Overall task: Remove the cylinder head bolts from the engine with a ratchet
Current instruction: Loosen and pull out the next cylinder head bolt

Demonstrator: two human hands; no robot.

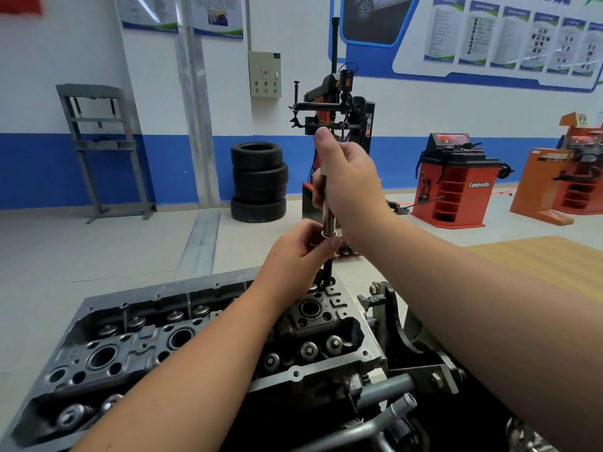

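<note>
The grey cylinder head of the engine lies in front of me, with valve springs and spark plug wells showing. At its far right corner a dark bolt stands partly out of its hole. A long chrome extension bar rises upright from it. My right hand grips the upper part of the bar, thumb on top, hiding whatever tool head is there. My left hand pinches the socket end where the bar meets the bolt.
An engine stand bracket and metal pipes sit right of the head. A wooden table lies to the right. Behind stand stacked tyres, a tyre changer, red wheel balancers and a grey press frame.
</note>
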